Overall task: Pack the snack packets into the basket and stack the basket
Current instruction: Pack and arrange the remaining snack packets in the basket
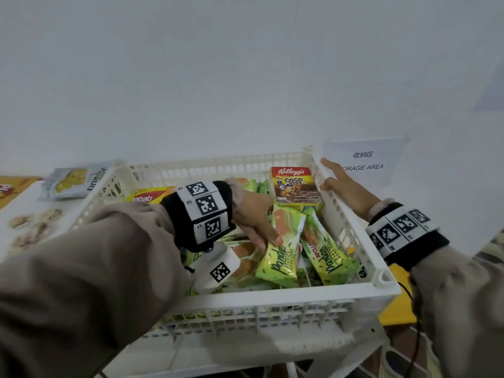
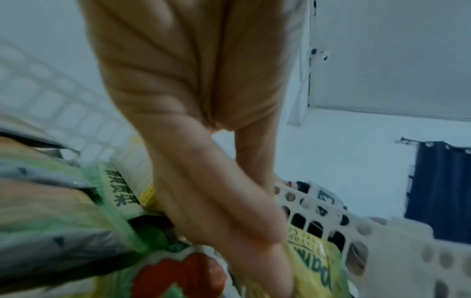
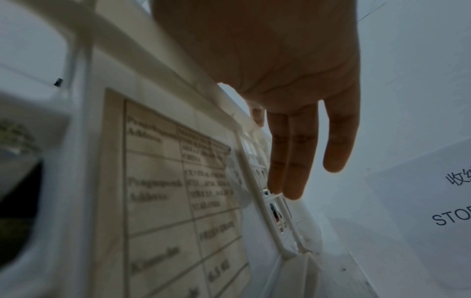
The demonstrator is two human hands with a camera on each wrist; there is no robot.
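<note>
While the left hand (image 1: pixel 256 222) pinches a green pandan packet (image 1: pixel 278 257) inside the basket (image 1: pixel 294 294), the right hand (image 1: pixel 341 184) rests against the right rim with straight fingers, holding nothing. Packets look light, soft and slick, so pinch mid-body, not the crimped ends. Loaded, the stiff basket probably wants both hands on opposite rims.

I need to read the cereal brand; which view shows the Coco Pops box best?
The head view: the Coco Pops box stands in the basket, front legible. Neither wrist view shows it recognisably.
</note>
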